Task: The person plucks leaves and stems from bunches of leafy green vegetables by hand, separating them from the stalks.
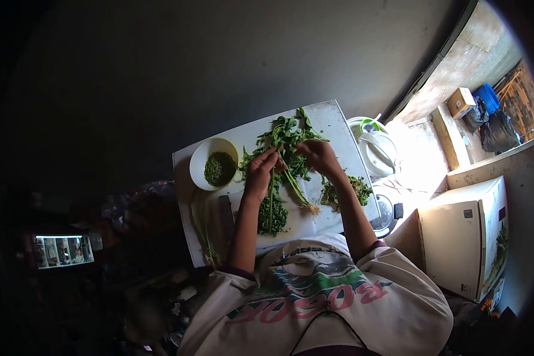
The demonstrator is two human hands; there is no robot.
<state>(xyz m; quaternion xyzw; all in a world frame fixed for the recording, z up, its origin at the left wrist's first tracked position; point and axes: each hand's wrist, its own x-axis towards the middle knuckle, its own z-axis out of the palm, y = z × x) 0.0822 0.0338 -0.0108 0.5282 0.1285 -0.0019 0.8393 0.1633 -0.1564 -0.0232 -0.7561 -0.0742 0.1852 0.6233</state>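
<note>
My left hand point(260, 173) is closed around a long green stem point(272, 204) of leafy greens, which hangs down over a heap of chopped greens point(274, 218). Just to its right, my right hand point(318, 156) has its fingers curled together by the leaves; what they pinch is too small to make out. Whole leafy greens point(288, 133) lie spread beyond both hands. Between the hands and my body rests a bunch of pale stems with roots point(302, 199). A smaller pile of leaves point(362, 190) sits beside my right forearm.
On the white table point(332, 121), a white bowl point(197, 163) holds chopped greens at the left. Long stalks point(203, 228) lie at the near left edge. Pots and a lid point(377, 153) stand right of the table, with a white fridge point(457, 243) farther right. A wall rises behind.
</note>
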